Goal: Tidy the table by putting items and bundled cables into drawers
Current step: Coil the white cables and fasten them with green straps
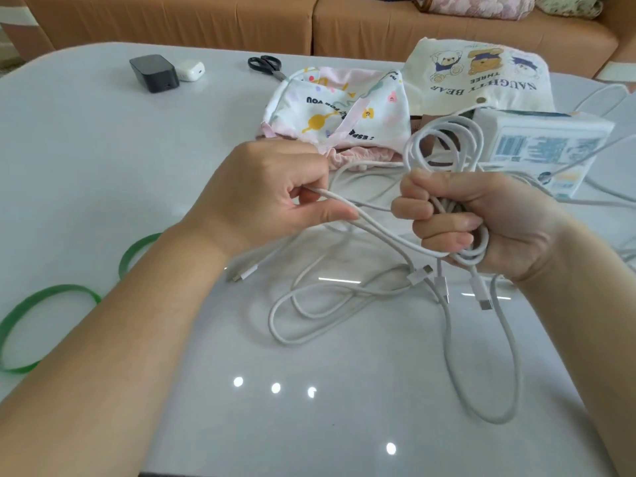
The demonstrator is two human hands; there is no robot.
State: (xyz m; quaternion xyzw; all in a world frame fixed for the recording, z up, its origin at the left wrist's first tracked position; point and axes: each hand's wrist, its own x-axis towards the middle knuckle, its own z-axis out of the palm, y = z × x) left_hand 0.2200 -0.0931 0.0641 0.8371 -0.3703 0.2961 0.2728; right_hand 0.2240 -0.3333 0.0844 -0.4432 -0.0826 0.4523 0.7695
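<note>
Head view: green bands (44, 321) lie nearest, at left, well apart from both hands. White cable slack (298, 340) sits on the table (344, 425) below the hands. Left hand (272, 191) pinches one strand, which runs rightward into the coil (463, 256) clamped in the right hand (481, 222).

Two green bands (48, 325), two cloth bags (340, 108), one scissors (266, 65)

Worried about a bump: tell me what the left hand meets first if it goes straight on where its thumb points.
Probably the right hand, which grips the coiled white cable; the left hand points across at it, though depth is unclear.
</note>
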